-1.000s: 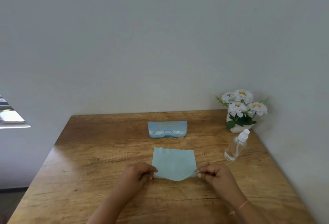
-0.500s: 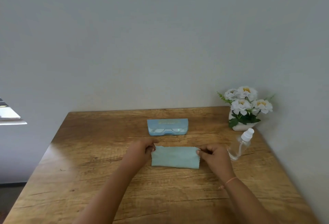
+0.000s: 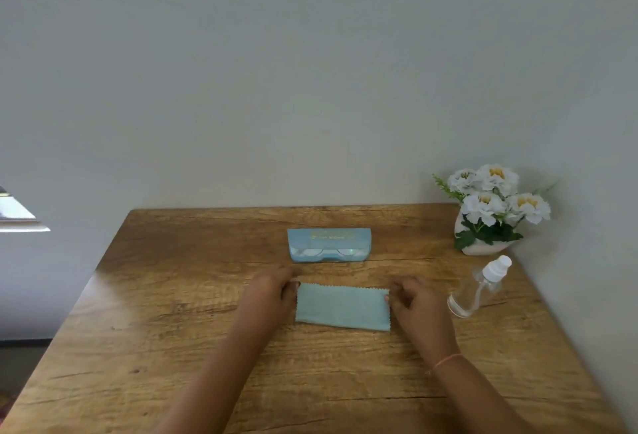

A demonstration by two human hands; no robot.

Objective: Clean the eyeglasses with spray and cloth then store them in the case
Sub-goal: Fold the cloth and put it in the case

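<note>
A light blue cleaning cloth (image 3: 342, 307) lies folded in half as a flat rectangle on the wooden table (image 3: 172, 312). My left hand (image 3: 274, 292) pinches its far left corner and my right hand (image 3: 416, 300) pinches its far right corner. Behind the cloth rests a light blue glasses case (image 3: 329, 236), closed. The eyeglasses (image 3: 326, 253) show through its clear front strip. A clear spray bottle (image 3: 478, 290) with a white nozzle stands to the right of my right hand, apart from it.
A white pot of white flowers (image 3: 493, 209) sits in the far right corner against the wall. The table's right edge runs close along the side wall. Bare wood lies to the left and in front of the cloth.
Both hands carried the cloth's near edge away from me and laid it over the far edge. The open square has become a folded rectangle.
</note>
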